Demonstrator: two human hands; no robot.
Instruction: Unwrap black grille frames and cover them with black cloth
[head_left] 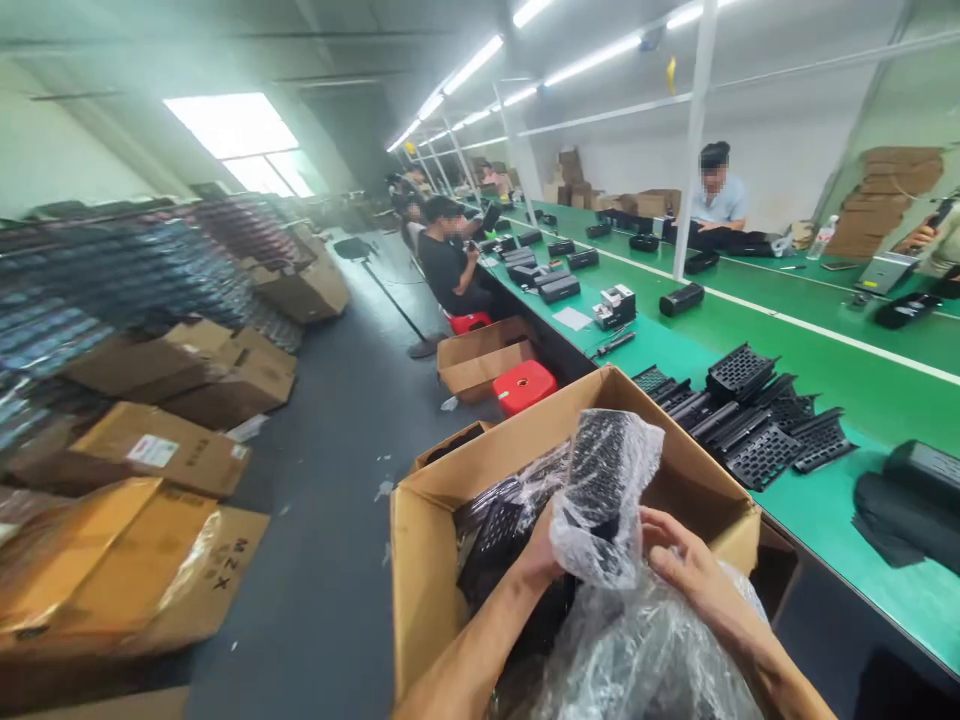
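Two hands work over an open cardboard box [450, 560] that stands against the near edge of the long green table [847, 400]. Above the box, a black grille panel in bubble wrap [604, 490] stands nearly upright, its long axis running up and tilted slightly right. Loose plastic wrap [645, 650] bulges from the box below it. The left hand [544, 555] grips the wrapped panel's lower left edge; the right hand [679, 565] pinches its lower right wrap. More black grilles [750, 420] lie right of the box.

Long green benches [825, 350], grey floor [330, 560], ceiling striplights [472, 65].
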